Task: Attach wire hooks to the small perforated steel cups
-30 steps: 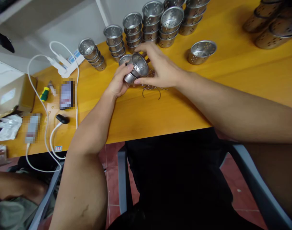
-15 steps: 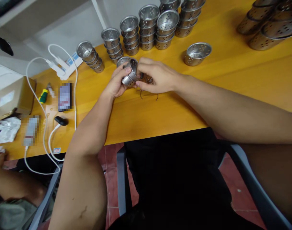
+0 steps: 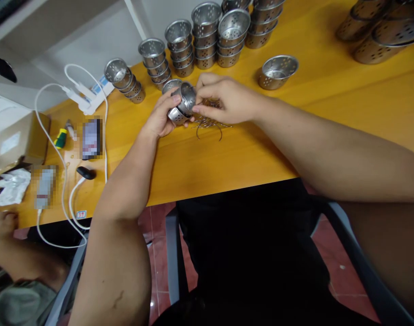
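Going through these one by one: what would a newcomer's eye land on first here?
Probably the stacked cups, shiny and pierced with holes, along the back of the yellow table. Nearer, the left hand grips tilted cups, with the right hand close at their rim, above loose wires.

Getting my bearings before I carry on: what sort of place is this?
Probably a small workshop or hand-assembly bench: stacked metal cups with punched holes, a pile of bent wires by the right hand, and another person's hand at the same table.
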Motion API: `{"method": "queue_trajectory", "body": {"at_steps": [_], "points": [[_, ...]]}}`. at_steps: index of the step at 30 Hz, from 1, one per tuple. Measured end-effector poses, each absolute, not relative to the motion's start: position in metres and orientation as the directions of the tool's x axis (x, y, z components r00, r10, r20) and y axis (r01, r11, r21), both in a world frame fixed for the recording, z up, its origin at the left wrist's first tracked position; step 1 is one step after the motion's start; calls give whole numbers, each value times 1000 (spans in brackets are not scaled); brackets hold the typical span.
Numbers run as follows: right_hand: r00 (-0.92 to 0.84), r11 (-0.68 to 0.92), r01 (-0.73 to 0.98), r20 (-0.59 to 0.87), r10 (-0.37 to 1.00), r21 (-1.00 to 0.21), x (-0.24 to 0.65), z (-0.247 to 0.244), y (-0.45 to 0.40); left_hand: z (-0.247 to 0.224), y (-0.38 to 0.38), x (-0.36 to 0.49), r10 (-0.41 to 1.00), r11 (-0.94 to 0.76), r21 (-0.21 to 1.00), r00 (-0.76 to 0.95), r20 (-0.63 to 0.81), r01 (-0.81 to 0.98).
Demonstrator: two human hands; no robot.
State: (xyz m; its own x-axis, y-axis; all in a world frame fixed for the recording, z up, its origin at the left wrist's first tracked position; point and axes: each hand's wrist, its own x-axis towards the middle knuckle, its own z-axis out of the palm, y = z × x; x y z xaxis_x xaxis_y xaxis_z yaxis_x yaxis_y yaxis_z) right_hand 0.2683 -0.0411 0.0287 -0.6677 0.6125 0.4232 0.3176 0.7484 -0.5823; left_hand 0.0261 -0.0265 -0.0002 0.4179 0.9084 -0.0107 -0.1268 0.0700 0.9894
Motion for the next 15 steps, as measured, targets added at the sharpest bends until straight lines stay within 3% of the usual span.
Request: {"method": "queue_trajectory", "body": {"at_steps": [3,9,12,15], "points": [[-602,715,280,463,650,-640,267,32,-40,1,-28,26,917,94,988,398,-39,-119],[-550,553,136,402,732,-822,272,34,-32,-4,-26,25,941,101,985,334,-49,-140],[-442,573,259,432,786,-777,275,23,-23,-8,-22,24,957,86,980,288,-32,-178],[-487,669,396,473,734,-629,277,4,-12,-10,-20,24,963,72,981,270,-21,-181]]}}
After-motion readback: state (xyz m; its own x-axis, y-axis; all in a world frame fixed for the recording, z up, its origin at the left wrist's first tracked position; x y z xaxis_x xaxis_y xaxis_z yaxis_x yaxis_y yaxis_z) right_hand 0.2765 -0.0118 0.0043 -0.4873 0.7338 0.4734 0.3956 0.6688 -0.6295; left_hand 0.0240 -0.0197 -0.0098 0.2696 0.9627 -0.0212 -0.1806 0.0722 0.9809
